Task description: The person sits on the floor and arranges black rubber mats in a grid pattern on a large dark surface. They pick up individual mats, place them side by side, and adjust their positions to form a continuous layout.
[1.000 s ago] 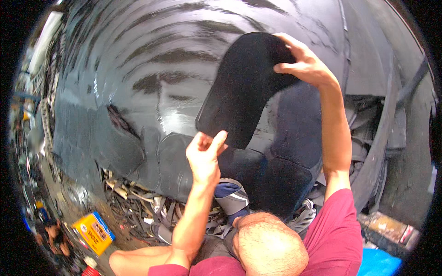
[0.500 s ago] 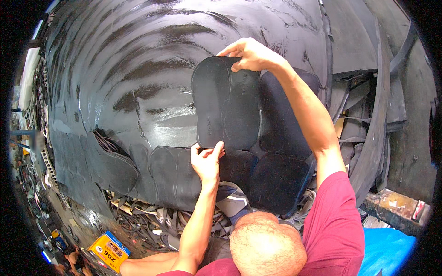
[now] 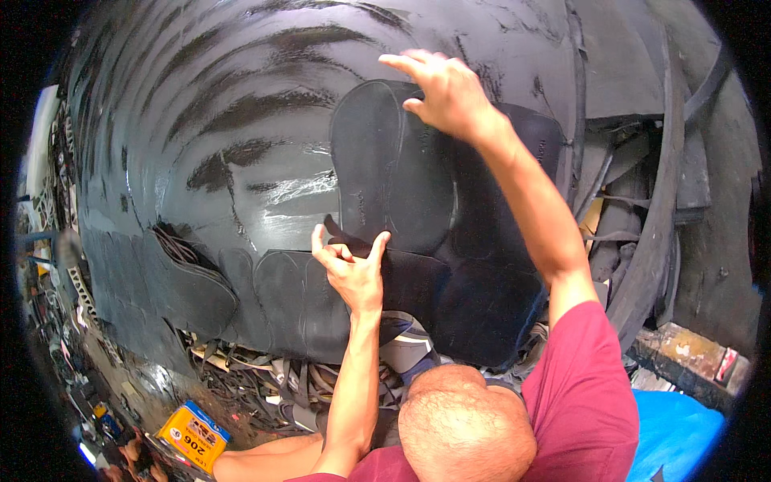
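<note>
A black sheet piece cut in the outline of a pair of soles lies on the wet black sheet. My right hand hovers at its far edge, fingers stretched and thumb apart, holding nothing. At the near edge is my left hand, with thumb and forefinger spread and the other fingers curled. A dark shadow falls beside its forefinger; whether the thumb touches the piece I cannot tell. To the right lies another black sole-shaped piece, partly behind my right arm. More such pieces line the near edge.
A small stack of sole-shaped pieces lies at the left. Dark offcut strips are heaped along the near side. A yellow and blue can stands near left, and blue plastic is near right. Large black sheets lean at the right.
Both hands have let go of the sole-shaped piece, which now lies flatter on the sheet. My right hand has lifted slightly away with its fingers opened; my left thumb and forefinger have spread.
</note>
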A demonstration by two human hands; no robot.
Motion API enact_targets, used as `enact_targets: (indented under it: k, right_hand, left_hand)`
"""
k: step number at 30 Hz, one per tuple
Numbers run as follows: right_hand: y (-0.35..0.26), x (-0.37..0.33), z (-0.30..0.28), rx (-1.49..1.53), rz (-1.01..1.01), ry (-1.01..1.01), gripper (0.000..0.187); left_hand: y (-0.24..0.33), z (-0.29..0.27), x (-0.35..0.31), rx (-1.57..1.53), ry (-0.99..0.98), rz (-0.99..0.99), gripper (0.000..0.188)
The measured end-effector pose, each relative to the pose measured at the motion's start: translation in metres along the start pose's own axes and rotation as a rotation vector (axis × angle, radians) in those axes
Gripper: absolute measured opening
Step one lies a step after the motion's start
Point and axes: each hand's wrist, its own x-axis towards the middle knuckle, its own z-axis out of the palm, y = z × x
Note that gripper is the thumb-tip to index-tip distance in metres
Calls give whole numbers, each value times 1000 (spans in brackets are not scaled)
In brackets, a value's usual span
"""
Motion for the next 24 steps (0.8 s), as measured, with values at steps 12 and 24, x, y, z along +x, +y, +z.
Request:
enact_targets:
  k: [12, 24]
  right_hand:
    - [-137, -134, 124, 66, -384, -140, 66]
    - [-196, -117, 75, 468, -304, -264, 42]
  left_hand:
    - [-270, -398, 169, 450, 736, -450, 64]
    - [-221, -308, 178, 408, 585, -551, 44]
